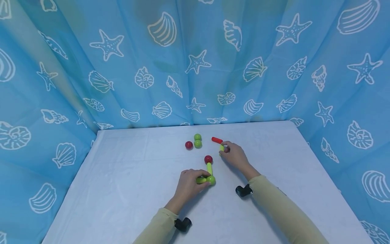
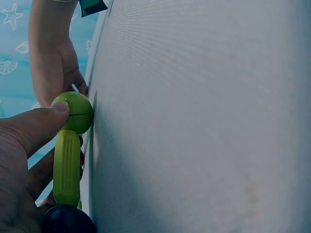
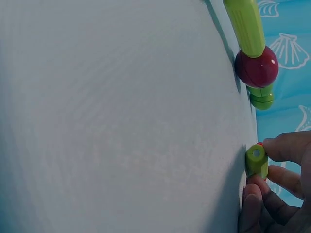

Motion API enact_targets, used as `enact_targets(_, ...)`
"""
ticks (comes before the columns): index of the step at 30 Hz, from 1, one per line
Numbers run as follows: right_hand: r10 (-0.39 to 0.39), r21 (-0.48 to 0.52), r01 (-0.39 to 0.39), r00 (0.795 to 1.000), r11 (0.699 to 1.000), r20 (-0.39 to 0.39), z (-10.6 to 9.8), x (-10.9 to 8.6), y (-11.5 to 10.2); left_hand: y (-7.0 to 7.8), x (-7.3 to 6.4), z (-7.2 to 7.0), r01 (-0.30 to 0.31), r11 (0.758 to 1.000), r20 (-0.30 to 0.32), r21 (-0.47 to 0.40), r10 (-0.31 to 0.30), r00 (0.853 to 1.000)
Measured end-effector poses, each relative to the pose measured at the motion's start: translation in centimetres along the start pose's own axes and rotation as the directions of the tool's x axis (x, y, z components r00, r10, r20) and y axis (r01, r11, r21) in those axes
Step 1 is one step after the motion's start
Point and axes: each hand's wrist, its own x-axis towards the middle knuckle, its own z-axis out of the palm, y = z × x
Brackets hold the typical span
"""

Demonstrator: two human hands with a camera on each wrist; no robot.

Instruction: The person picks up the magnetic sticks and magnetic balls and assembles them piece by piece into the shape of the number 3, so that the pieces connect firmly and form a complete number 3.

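**Ball-and-stick chain partly joined, further pieces apart**

At the lower centre of the frame, a green ball (image 1: 211,180) is pinched by the fingers of the left hand (image 1: 189,183). Below this ball in the left wrist view, a near green stick (image 2: 67,167) is seen, with a dark ball (image 2: 69,222) at its other end. From the green ball, an upright green stick (image 1: 209,168) is pointed up the frame to a red ball (image 1: 208,159). These pieces appear to have been joined already.

Right of centre, a short green stick (image 1: 221,149) is grasped between the fingers of the right hand (image 1: 235,156); it is judged not yet attached to the chain. Just beyond it, a red stick (image 1: 217,140) is laid on the worktop (image 1: 137,162); whether the two are touching cannot be told.

Farther up, a second red ball (image 1: 189,145) and two green balls (image 1: 198,144) are left outside the chain. No container is shown. Behind everything, a blue curtain (image 1: 213,81) is hung.
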Motion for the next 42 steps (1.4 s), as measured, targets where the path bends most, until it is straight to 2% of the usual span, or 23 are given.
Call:
enact_targets(15,-0.002,-0.027,0.004,0.997,1.000,0.081,-0.5,-1.2,-0.4,-0.1,0.0,0.0,-0.022,1.000,-0.014,0.007,0.022,1.000)
enact_targets(31,0.022,-0.059,-0.014,0.989,0.998,0.149,-0.8,-1.9,-1.1,0.4,-0.2,0.1,0.001,1.000,0.010,-0.011,-0.001,1.000)
enact_targets(42,0.027,0.005,-0.028,0.988,1.000,0.154,-0.8,-1.7,-0.9,0.3,-0.2,0.2,-0.016,1.000,0.004,-0.006,0.016,1.000)
